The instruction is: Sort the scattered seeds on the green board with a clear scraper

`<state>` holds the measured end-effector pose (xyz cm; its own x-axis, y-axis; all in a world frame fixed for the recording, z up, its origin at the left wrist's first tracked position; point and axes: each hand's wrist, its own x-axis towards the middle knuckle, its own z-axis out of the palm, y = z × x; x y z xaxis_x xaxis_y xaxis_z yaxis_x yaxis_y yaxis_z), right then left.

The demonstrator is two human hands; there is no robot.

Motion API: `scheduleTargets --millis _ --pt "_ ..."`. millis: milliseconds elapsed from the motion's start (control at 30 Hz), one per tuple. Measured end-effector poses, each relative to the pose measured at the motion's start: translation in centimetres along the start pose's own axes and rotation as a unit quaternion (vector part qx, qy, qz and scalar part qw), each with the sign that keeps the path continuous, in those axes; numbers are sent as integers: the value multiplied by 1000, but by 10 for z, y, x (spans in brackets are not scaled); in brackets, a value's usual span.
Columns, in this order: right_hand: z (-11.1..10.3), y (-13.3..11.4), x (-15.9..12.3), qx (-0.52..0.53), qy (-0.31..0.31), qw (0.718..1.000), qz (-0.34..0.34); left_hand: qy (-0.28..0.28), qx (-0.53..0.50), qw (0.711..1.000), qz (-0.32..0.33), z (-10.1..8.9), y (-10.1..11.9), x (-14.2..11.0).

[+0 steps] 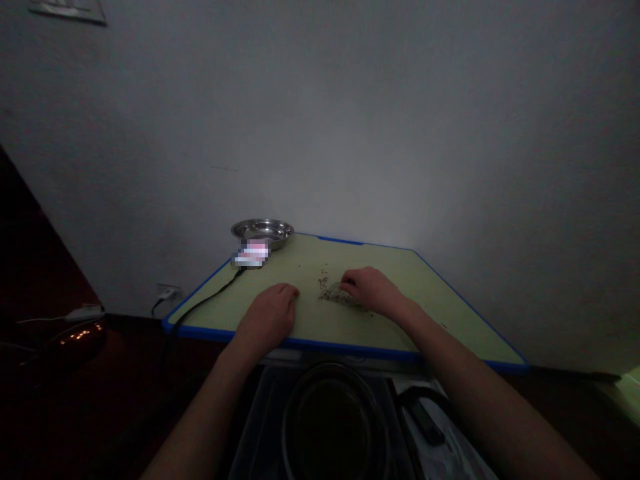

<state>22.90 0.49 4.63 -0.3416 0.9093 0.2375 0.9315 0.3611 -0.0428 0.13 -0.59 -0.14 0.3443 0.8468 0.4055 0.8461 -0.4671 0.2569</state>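
Reaching over the desk (315, 327), my right hand (373, 288) bends its fingers above small dark grains (325, 293) mid-desk, their patch running roughly sideways; my left hand (273, 310) lies half-curled nearby. What either grips, I cannot tell.

Glossy, smooth metal bowl (286, 233), matt, smooth tabletop (385, 267) with plastic-looking edging (330, 346), dull, faintly rough wall (350, 133).
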Motion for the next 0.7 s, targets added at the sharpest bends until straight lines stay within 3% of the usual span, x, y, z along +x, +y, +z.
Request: scheduleTargets --millis 300,467,567,700 --pt "15 29 54 -51 12 995 80 6 -5 1000 0 0 0 -2" --pt "9 38 69 -39 28 994 99 10 -8 1000 5 -1 0 -2" --pt "-7 45 57 -26 40 995 91 6 -9 1000 4 -2 0 -2" --pt "-26 47 4 -1 30 998 49 8 -10 1000 3 -1 0 -3"
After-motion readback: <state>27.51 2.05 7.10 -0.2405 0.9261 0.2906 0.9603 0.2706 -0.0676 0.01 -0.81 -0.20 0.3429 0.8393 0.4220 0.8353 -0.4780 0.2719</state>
